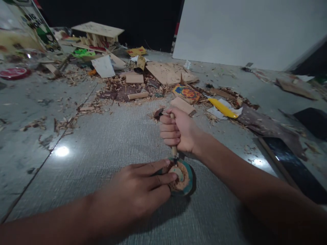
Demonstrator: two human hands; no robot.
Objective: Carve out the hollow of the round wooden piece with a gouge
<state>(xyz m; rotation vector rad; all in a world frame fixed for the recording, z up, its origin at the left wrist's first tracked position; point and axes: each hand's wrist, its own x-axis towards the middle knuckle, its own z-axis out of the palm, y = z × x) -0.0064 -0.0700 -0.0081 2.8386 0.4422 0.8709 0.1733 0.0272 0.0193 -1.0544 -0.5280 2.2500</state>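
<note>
A small round wooden disc (184, 177) with a teal rim lies on the grey floor in front of me. My left hand (139, 190) rests on its left side, fingers pressed down on it and holding it still. My right hand (176, 131) is a fist wrapped round the wooden handle of a carving chisel (174, 149). The chisel stands nearly upright, and its metal tip touches the disc's top near my left fingertips.
Wood shavings, offcuts and plywood sheets (168, 72) litter the floor beyond. A painted disc (186, 92) and a yellow toothed scraper (222, 108) lie behind my right hand. A dark phone-like slab (288, 163) lies to the right. A white board (250, 30) leans at the back.
</note>
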